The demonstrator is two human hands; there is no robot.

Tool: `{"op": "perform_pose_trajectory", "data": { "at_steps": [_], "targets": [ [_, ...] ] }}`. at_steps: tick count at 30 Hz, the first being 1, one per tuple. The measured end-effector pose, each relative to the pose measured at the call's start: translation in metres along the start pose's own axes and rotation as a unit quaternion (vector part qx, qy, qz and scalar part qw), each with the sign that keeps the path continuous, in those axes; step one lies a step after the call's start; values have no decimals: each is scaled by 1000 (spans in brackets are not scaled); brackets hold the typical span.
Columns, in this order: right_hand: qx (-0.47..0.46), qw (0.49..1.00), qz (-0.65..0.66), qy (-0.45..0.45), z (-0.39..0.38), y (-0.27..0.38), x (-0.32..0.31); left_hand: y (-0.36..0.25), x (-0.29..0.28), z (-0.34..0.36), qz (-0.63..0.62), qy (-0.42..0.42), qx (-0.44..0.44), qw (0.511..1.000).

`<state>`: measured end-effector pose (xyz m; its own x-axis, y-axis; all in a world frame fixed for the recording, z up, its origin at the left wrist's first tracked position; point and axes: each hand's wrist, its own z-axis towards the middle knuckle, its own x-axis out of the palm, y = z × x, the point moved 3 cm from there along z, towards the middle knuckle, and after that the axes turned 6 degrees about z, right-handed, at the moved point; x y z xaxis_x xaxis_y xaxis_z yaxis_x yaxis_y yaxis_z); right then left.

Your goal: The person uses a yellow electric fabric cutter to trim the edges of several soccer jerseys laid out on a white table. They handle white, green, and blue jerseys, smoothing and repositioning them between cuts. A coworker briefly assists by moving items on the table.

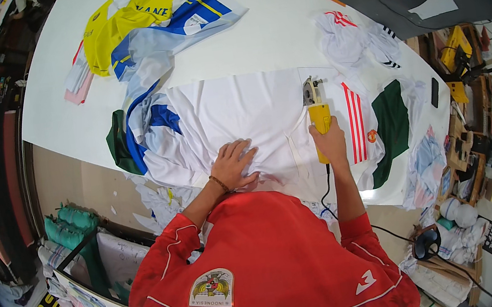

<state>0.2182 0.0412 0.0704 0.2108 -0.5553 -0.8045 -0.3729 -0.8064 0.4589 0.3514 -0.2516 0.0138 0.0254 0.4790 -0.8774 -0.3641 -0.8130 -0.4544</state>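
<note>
White fabric covers the middle of the white table, and the cutter on it is bright yellow with a grey metal head and a black cord trailing off. Right beside it there's a white shirt piece with red stripes next to a dark green panel, while over on the left a blue and white piece lies over more dark green, and up top a yellow, blue and white jersey sits by a pale pink scrap. The person's top is red with thin white piping, and a brown beaded bracelet circles the left wrist.
</note>
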Motion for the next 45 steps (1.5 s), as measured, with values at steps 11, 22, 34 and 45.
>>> {"op": "perform_pose_trajectory", "data": {
  "at_steps": [11,22,34,45],
  "targets": [
    [-49,998,16,35,82,33,-12,4,9,0,8,13,-41,999],
    [-72,970,226,53,43,9,-40,120,-58,53,-60,-284,-410,865],
    [55,913,401,-51,-77,-97,-90,-78,54,108,-104,-19,75,992],
    [86,881,452,-111,-123,-149,-95,33,67,136,93,240,228,939]
  ]
}}
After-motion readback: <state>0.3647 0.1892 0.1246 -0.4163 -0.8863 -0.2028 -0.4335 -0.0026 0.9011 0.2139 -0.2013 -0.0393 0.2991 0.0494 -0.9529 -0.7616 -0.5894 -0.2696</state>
